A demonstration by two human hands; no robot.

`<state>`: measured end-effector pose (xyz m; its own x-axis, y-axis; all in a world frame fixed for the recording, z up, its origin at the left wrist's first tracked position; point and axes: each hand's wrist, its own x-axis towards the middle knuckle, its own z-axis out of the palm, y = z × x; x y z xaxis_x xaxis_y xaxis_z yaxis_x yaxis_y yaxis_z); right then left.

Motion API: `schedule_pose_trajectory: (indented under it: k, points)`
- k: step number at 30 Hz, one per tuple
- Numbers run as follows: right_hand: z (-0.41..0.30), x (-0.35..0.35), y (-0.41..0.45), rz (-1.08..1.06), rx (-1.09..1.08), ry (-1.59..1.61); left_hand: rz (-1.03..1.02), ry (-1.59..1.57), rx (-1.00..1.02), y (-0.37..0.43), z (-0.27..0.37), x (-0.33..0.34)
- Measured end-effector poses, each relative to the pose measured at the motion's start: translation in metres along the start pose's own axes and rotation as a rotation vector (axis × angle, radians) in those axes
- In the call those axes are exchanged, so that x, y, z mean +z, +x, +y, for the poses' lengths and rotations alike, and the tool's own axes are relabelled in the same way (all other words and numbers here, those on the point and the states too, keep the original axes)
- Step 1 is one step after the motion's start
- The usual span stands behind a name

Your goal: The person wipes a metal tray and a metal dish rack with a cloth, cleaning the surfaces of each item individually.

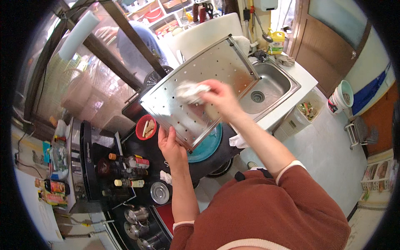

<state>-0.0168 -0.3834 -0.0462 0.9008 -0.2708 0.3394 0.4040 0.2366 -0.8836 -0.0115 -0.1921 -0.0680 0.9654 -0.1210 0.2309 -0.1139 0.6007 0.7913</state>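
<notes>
A perforated stainless steel tray [215, 73] is held up at a tilt over the counter and the near edge of the sink. My left hand [173, 145] grips its lower left edge, the thumb lying on the metal face. Bunched in my right hand [220, 98] is a white cloth [190, 92], pressed against or just above the tray's surface; motion blurs it. Partly hidden under the tray, a turquoise basin [207, 148] stands on the dark counter [232, 148].
Right of the tray is a steel sink [276, 78]. A red basket [146, 127] with pale food stands left, near several bottles [137, 162] and a round metal lid [159, 192]. A bin with food scraps [307, 109] is on the floor. Another person [134, 47] is beyond the window.
</notes>
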Motion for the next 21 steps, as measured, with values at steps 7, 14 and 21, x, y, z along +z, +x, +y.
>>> schedule_pose_trajectory:
  k: [7,14,21]
  points:
    - [0.015,-0.105,-0.004,0.376,-0.395,-0.962,-0.008,-0.087,-0.027,0.013,-0.002,0.005]
    - [0.021,-0.014,-0.039,-0.021,-0.498,-1.071,0.031,-0.086,-0.025,0.016,-0.003,0.01]
    - [0.003,0.031,-0.057,-0.343,-0.488,-0.897,-0.057,-0.144,-0.022,0.015,-0.007,0.008]
